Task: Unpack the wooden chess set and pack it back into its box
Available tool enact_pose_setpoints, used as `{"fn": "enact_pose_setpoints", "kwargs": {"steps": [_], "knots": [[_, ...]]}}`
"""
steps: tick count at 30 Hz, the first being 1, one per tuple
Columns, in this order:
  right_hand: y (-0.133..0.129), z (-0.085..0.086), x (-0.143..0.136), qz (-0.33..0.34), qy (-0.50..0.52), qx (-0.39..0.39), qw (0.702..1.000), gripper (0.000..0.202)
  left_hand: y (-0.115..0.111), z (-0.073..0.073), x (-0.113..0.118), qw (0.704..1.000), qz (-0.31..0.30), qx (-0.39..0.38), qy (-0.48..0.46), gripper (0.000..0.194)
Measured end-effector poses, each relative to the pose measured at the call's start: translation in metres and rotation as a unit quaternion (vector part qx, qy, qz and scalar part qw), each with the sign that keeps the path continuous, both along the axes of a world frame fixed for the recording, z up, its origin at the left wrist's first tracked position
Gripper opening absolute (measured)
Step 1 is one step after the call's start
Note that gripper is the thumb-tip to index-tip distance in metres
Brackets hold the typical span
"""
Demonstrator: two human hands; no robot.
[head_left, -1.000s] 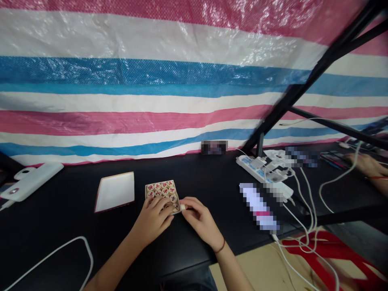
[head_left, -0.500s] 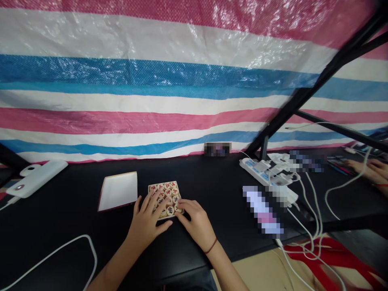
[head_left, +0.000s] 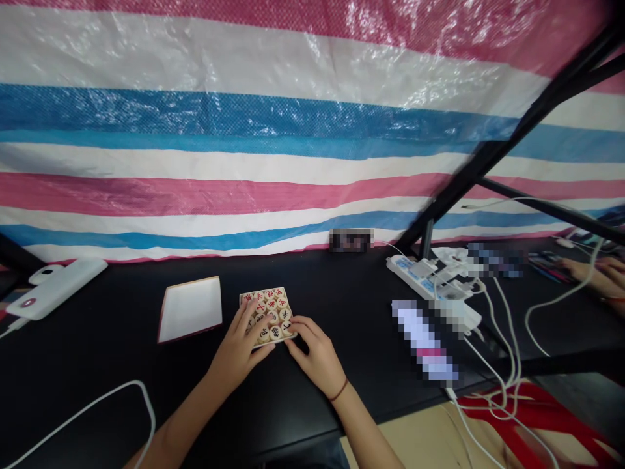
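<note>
A small square box (head_left: 241,298) holds rows of round Chinese chess pieces (head_left: 275,333), pale with red characters at the back and black ones nearer me. My left hand (head_left: 239,348) grips the box at its left and front sides, its fingers reaching over the pieces and its thumb by the front edge. At the right front corner my right hand (head_left: 315,355) has its thumb and fingers bent around the box's edge and the corner piece. My left fingers hide part of the left-hand pieces. The white-lined box lid (head_left: 192,309) lies open side up, left of the box.
On the black table (head_left: 342,306) stand a white device (head_left: 58,290) at left and a loaded power strip (head_left: 415,273) at right. A blurred-out phone-like object (head_left: 424,339) lies near loose cables. Another person's hand (head_left: 593,273) rests far right. Striped sheeting (head_left: 244,195) hangs behind.
The box has shifted slightly away from me. My left fingers have drawn closer together, with the thumb nearer the front edge; my right hand has moved slightly with the box.
</note>
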State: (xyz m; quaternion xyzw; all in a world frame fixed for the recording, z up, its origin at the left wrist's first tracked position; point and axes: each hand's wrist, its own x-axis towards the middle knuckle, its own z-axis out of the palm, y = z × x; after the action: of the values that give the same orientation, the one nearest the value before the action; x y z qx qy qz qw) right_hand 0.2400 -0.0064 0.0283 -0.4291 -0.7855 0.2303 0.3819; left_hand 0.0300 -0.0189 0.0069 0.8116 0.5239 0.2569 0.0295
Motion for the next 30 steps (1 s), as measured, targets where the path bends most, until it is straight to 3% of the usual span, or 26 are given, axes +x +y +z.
{"fn": "enact_pose_setpoints", "kwargs": {"steps": [6,10,15,17,22,26,28,30], "knots": [[0.001,-0.005,-0.003,-0.012,0.011,-0.013,1.0,0.022,0.005,-0.001,0.002,1.0,0.005,0.012,0.001,0.048],[0.008,-0.005,-0.007,-0.02,0.013,-0.005,1.0,0.022,0.005,0.008,0.002,0.997,0.027,0.063,0.019,0.048],[0.017,-0.003,-0.012,-0.014,0.009,0.004,1.0,0.022,-0.004,0.015,-0.025,0.986,0.116,0.107,0.047,0.048],[0.016,-0.002,-0.012,-0.022,0.008,-0.002,1.0,0.025,-0.008,0.012,-0.039,0.983,0.154,0.085,0.059,0.042],[0.01,0.001,-0.014,-0.075,0.034,0.018,0.996,0.026,-0.012,0.009,-0.054,0.983,0.169,0.028,0.063,0.035],[0.004,0.012,-0.019,-0.083,0.071,0.061,0.992,0.021,-0.009,0.028,-0.052,0.987,0.156,0.042,-0.015,0.037],[0.0,0.021,-0.024,-0.069,0.078,0.072,0.992,0.02,-0.009,0.044,-0.048,0.978,0.168,0.054,-0.111,0.032],[-0.004,0.031,-0.033,-0.053,0.075,0.067,0.994,0.018,-0.008,0.062,-0.04,0.947,0.201,0.046,-0.248,0.026]]}}
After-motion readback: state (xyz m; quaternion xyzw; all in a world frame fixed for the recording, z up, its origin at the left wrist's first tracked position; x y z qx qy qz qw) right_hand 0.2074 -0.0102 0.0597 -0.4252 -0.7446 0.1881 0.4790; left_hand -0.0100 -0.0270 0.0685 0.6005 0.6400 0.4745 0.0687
